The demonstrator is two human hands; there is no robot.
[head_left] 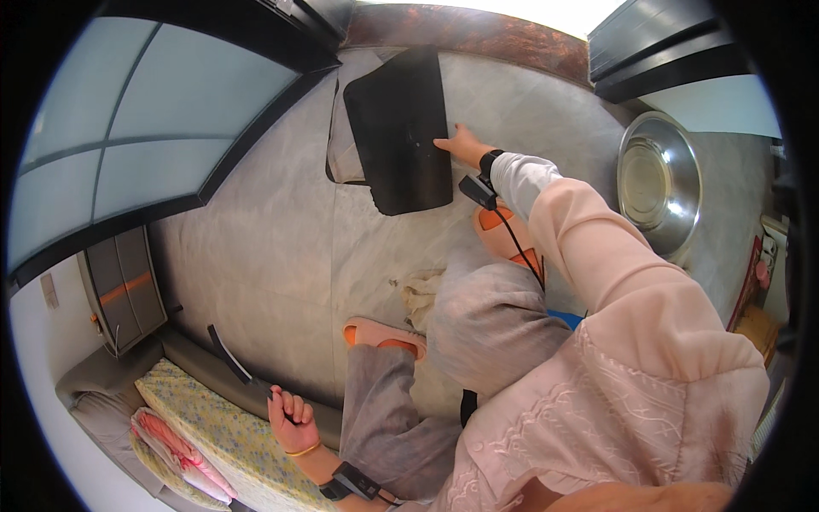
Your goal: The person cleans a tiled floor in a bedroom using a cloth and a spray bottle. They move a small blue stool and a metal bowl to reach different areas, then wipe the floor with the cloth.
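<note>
A black floor mat (399, 128) is partly lifted off the grey floor, with a paler grey piece (345, 154) showing beneath its left side. My right hand (463, 147) is stretched forward and pinches the mat's right edge. Down at the lower left, my left hand (293, 418) is closed around the dark handle of a slim, curved, brush-like tool (229, 352). That tool has a pale strip along part of it and is held in the air, apart from the mat. Its exact kind is hard to make out.
A shiny metal basin (659, 183) stands on the right. Glass door panels (171, 94) line the upper left, and a reddish-brown threshold (478, 38) crosses the top. At lower left is a sofa with a patterned cushion (230, 431). A beige cloth (420, 294) lies between my orange slippers (384, 333).
</note>
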